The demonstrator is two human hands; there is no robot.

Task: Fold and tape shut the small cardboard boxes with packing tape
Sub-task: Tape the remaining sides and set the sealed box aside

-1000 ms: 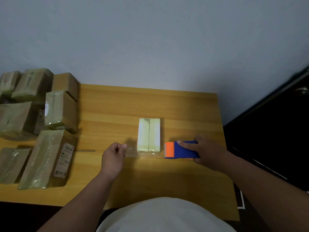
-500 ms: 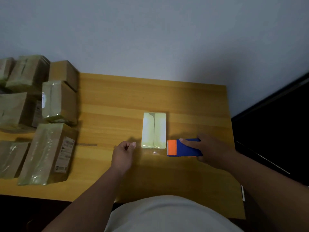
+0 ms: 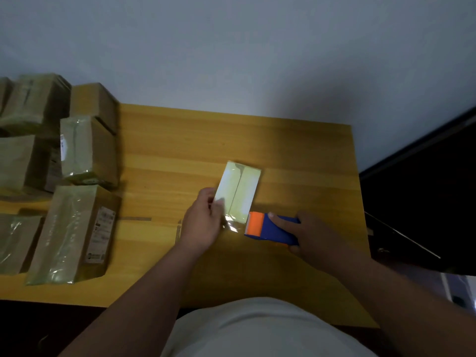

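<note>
On table [image 3: 180,140]: box [image 3: 238,191], tape dispenser [image 3: 270,228].

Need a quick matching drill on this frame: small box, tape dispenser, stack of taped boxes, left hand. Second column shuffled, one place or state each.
1. small box
2. tape dispenser
3. stack of taped boxes
4. left hand

A. piled at the table's left end
B. gripped by the right hand, orange end toward the box
C. holds the box's near left edge
D. mid-table, seam up, clear tape at its near end

Pairs: 1-D, 2-B, 3-A, 4-C
</note>
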